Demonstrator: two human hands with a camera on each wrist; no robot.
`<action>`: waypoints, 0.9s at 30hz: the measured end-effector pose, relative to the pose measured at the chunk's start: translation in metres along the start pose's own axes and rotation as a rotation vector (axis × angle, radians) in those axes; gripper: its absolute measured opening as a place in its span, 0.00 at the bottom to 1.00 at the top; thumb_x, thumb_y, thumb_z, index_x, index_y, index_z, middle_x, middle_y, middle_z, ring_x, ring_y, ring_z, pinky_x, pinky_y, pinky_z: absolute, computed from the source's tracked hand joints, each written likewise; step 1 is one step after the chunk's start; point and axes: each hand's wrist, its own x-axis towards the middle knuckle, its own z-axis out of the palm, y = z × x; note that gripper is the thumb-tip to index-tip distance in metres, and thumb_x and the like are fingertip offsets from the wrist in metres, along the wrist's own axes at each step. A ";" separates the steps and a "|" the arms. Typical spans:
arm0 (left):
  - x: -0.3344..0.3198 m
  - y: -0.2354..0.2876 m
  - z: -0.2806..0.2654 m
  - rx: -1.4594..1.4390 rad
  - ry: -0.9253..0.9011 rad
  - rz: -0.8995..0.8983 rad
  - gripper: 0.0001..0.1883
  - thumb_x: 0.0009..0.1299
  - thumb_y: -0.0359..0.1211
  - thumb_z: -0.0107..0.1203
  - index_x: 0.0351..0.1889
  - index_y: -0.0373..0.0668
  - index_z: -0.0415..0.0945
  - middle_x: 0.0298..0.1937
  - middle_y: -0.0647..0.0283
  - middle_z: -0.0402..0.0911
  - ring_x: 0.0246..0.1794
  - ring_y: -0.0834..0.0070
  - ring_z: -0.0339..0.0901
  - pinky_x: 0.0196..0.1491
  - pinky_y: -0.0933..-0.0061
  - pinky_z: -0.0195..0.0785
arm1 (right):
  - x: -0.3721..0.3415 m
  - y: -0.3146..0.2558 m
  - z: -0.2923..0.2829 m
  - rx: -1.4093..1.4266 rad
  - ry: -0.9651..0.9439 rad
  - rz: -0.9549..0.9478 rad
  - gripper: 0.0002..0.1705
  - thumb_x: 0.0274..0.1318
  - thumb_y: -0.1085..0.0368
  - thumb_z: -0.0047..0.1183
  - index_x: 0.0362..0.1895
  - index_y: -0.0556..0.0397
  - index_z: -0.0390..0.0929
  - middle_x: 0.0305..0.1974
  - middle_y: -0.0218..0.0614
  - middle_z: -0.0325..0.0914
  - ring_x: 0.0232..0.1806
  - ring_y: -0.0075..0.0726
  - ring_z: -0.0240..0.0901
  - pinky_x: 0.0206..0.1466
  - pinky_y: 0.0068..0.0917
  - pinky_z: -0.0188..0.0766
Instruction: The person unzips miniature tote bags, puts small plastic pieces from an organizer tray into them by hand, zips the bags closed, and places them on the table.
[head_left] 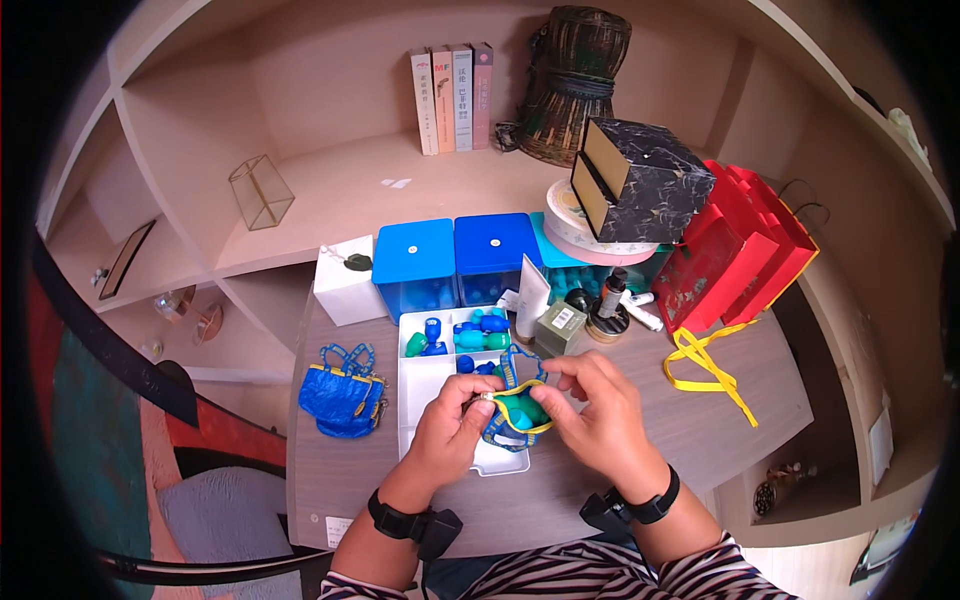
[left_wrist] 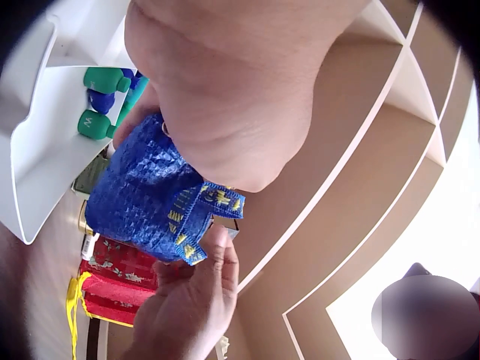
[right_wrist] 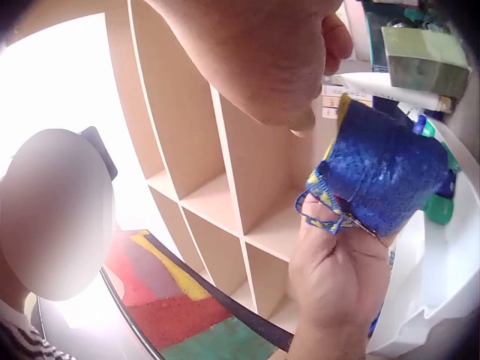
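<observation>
Striped sleeves (head_left: 690, 570): nearest to the camera, at the front edge of the worktop (head_left: 600, 500); black straps (head_left: 655, 505) go around both wrists.
Second blue bag (head_left: 340, 400): it lies near the left edge of the worktop, with its handles to the back.
White box (head_left: 345, 285): at the back left corner, bearing a dark green leaf.
Light blue box (head_left: 415, 270): at the back edge, just beside the white box.
White tray (head_left: 425, 395): left of the middle, between front and back edges; green and blue small bottles (head_left: 483, 340) lie in its back compartments. One green bottle in the left wrist view has a white letter W.
Left hand (head_left: 447, 425): grasping the small blue bag (head_left: 520, 408) at its left side, thumb and fingers on the rim.
Small blue bag: held between the two hands above the tray, its yellow-edged mouth open, green pieces inside.
Dark blue box (head_left: 495, 265): at the back edge, right of the light blue one.
White tube (head_left: 532, 300): upright, behind the hands, near the green box (head_left: 560, 325).
Right hand (head_left: 605, 420): seems to pinch the right rim of the bag, though its own wrist view partly hides this.
Marbled box (head_left: 645, 185): tilted, on a round box (head_left: 575, 235) at the back.
Red bag (head_left: 725, 255): near the back right corner; yellow ribbon (head_left: 695, 375) lies before it.
</observation>
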 end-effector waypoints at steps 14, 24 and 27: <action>0.000 -0.012 -0.001 -0.048 -0.017 -0.025 0.15 0.79 0.29 0.60 0.59 0.35 0.72 0.55 0.56 0.85 0.53 0.75 0.82 0.55 0.72 0.77 | 0.018 -0.011 0.010 -0.049 -0.196 -0.378 0.17 0.56 0.73 0.64 0.51 0.52 0.84 0.41 0.45 0.82 0.43 0.55 0.81 0.45 0.43 0.79; 0.002 0.002 0.003 0.076 0.027 0.018 0.17 0.71 0.25 0.67 0.55 0.37 0.76 0.50 0.56 0.87 0.49 0.72 0.86 0.52 0.70 0.80 | 0.016 -0.007 0.016 0.108 -0.100 -0.320 0.09 0.58 0.72 0.68 0.41 0.55 0.81 0.40 0.43 0.84 0.40 0.48 0.85 0.43 0.37 0.81; 0.002 0.013 0.002 0.147 0.050 0.048 0.14 0.71 0.25 0.67 0.52 0.37 0.78 0.47 0.55 0.86 0.45 0.69 0.87 0.49 0.70 0.80 | 0.016 -0.007 0.021 0.178 -0.042 -0.364 0.07 0.59 0.71 0.66 0.40 0.55 0.81 0.41 0.42 0.84 0.40 0.49 0.84 0.39 0.36 0.80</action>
